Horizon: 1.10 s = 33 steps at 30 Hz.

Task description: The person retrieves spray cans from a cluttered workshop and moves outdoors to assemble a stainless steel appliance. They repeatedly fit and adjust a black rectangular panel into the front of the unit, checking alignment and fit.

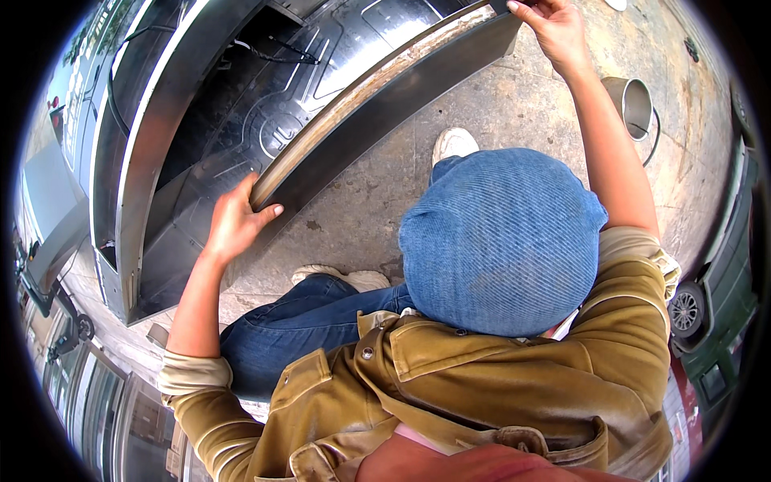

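Gripping the long panel's [377, 104] edge, both hands' fingers [249, 210] closed (pavement [514, 112] open beneath).

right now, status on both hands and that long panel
Left hand gripping near end of long dark panel. Right hand gripping far end. Panel lies along open edge of metal cabinet. Metal bucket on pavement, apart from it.

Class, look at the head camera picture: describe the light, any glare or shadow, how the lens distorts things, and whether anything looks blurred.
Head view: bright daylight; glare streaks the shiny metal cabinet; its inside is dark with shadow. The fisheye lens bends the long dark panel, held by the left hand and right hand, into a curve; a black ring frames the picture. The middle is sharp, the rim softer.
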Tool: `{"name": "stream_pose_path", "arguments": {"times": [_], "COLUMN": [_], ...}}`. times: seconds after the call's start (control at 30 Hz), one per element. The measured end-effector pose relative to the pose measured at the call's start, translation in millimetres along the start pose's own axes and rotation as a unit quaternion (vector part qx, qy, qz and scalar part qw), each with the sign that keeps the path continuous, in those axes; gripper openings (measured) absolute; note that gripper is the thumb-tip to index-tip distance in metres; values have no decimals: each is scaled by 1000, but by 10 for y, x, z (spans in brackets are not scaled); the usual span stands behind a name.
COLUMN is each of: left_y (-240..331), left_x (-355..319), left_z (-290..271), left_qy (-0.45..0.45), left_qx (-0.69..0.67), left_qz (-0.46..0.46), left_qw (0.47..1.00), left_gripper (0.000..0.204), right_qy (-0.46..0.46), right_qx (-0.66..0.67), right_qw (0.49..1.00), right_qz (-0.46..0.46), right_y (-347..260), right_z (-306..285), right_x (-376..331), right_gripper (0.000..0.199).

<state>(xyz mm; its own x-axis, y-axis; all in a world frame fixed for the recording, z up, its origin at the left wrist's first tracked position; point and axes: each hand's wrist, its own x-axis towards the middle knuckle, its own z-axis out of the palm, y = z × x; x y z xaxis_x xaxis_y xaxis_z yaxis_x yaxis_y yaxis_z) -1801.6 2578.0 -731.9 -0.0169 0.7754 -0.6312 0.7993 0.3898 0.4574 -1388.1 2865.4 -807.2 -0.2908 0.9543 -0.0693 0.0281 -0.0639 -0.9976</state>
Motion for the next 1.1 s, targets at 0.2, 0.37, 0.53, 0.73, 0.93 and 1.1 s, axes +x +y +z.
{"name": "stream_pose_path", "arguments": {"times": [0.2,0.37,0.53,0.73,0.93,1.1], "left_y": [23,-222,-344,-565,-613,-783], "left_x": [121,250,296,571,539,762], "left_z": [-41,-11,-47,-75,-63,22], "left_qy": [-53,-45,-50,-80,-116,-139], "left_qx": [-24,-74,-76,-110,-207,-239], "left_qz": [-24,-5,40,133,122,162], "left_qw": [998,996,995,982,964,947], "left_gripper": [62,54,52,53,42,43], "right_qy": [-4,48,46,-48,-278,-356], "right_qx": [-17,-70,-312,-507,-582,-598], "right_qw": [1000,995,936,825,689,666], "right_qz": [-22,-51,-158,-246,-330,-268], "right_y": [42,98,88,-102,-6,-25], "right_z": [49,154,296,361,1379,1701], "right_x": [46,56,51,93,0,80], "right_gripper": [24,22,23,21,44,52]}}
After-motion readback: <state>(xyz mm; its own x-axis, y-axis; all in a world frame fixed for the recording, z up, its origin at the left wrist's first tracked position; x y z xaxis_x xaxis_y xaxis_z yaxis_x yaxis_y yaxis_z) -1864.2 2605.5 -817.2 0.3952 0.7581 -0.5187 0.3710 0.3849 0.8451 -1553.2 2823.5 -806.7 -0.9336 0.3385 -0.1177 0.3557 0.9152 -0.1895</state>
